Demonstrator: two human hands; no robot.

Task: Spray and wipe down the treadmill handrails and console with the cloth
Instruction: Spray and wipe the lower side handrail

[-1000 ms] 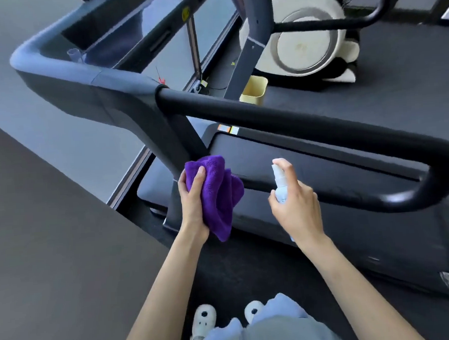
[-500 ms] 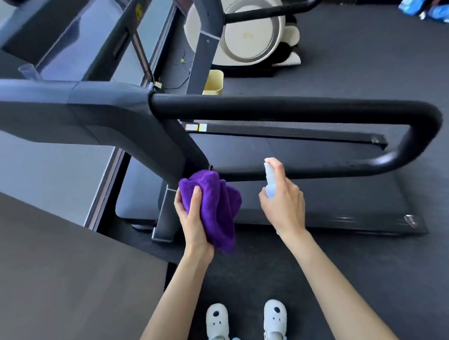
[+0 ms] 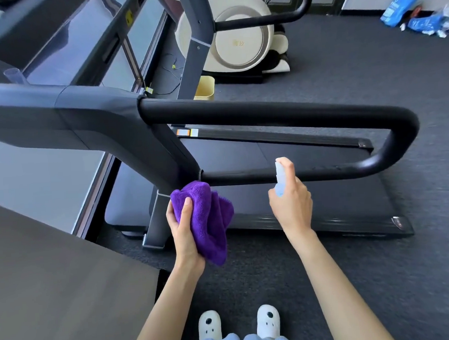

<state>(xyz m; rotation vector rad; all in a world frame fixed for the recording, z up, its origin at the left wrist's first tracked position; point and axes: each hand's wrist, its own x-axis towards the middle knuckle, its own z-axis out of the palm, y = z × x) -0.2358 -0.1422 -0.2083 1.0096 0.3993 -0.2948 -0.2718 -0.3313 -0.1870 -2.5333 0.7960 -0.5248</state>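
Treadmill handrails [image 3: 267,112] fill the middle of the head view: a black loop runs out from the grey upright [image 3: 165,157], bends at the far right and comes back as a lower bar [image 3: 323,169] just above the belt deck [image 3: 299,207]. The console is mostly out of frame at the upper left, so its surface cannot be judged. The left hand [image 3: 183,230] holds a bunched purple cloth [image 3: 204,218], thumb laid over the front and fingers curled behind it, with the top of the bundle close to where the lower bar meets the upright; whether it touches there is unclear. The cloth looks plush, soft and light, so it should wrap easily around a round bar; gripping it in a wad as now, then cupping it over the rail, seems the sensible hold, though a loose flap hangs below the palm. The right hand [image 3: 291,205] is wrapped around a small pale-blue spray bottle [image 3: 280,179], forefinger on the nozzle top, held just in front of the lower bar. The bottle appears light, rigid plastic, possibly slick if wet. The rails look fixed, smooth and stiff, able to take firm pressure.
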